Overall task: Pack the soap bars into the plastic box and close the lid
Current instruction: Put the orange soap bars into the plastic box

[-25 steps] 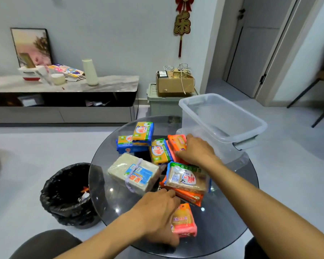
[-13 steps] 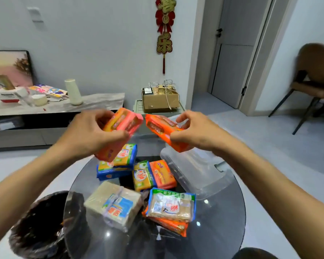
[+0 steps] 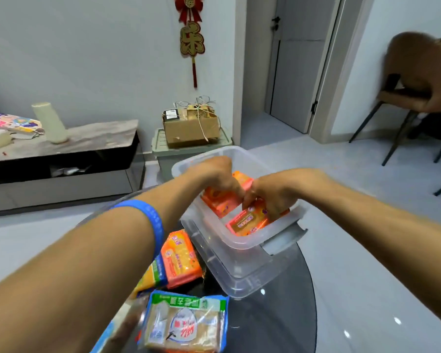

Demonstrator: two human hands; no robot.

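Head view: left hand point(image 3: 215, 174) and right hand point(image 3: 278, 192) each grip-pinch an orange soap bar point(image 3: 248, 221) inside the plastic box point(image 3: 239, 263).

A room with pale grey walls point(image 3: 87, 47) and a glossy light grey floor point(image 3: 367, 174). At 12 o'clock a red and gold hanging ornament point(image 3: 192, 34) with a tassel hangs on the wall. At 9 o'clock stands a low TV cabinet point(image 3: 61, 159) with a marbled top, carrying a cream cylinder point(image 3: 50, 122). Near centre a cardboard box point(image 3: 191, 127) sits on a green storage bin point(image 3: 189, 149). At 1 o'clock is a grey door point(image 3: 298, 59) with a dark handle. At 3 o'clock is a brown chair point(image 3: 418, 80) with thin dark legs. A round dark glass table point(image 3: 278, 314) at 6 o'clock reflects ceiling lights.
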